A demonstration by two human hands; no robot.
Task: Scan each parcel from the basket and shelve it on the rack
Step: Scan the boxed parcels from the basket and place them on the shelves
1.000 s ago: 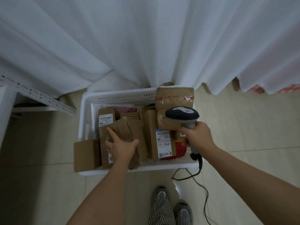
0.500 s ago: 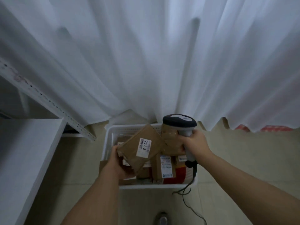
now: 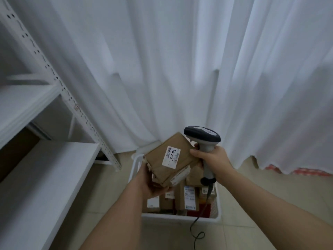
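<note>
A white curtain (image 3: 171,69) hangs in folds over the whole background, and below it is a floor of pale beige tiles (image 3: 108,195). At the left side of the frame stands a white metal rack (image 3: 59,83) with a perforated post; two of its white shelves (image 3: 41,177) are seen, one in the middle left and one in the lower left.

From the bottom centre comes the left hand (image 3: 153,183). Its fingers are curled under a brown cardboard parcel (image 3: 171,157) and hold it from below, lifted above the basket and tilted. On the top face of this parcel is a white label (image 3: 171,156) with "70-2-5" printed, and another label is on its lower edge.

Under the parcel, in the lower centre, stands a white plastic basket (image 3: 180,218) on the floor. Inside it are more brown parcels (image 3: 189,197) with white shipping labels, standing close together, and something red at the right.

To the right, the right hand (image 3: 212,161) grips the grey handle of a barcode scanner (image 3: 202,137), fingers closed around it. The dark head of the scanner is just beside the upper right corner of the held parcel. A black cable (image 3: 198,226) goes down from the handle over the basket rim to the floor.
</note>
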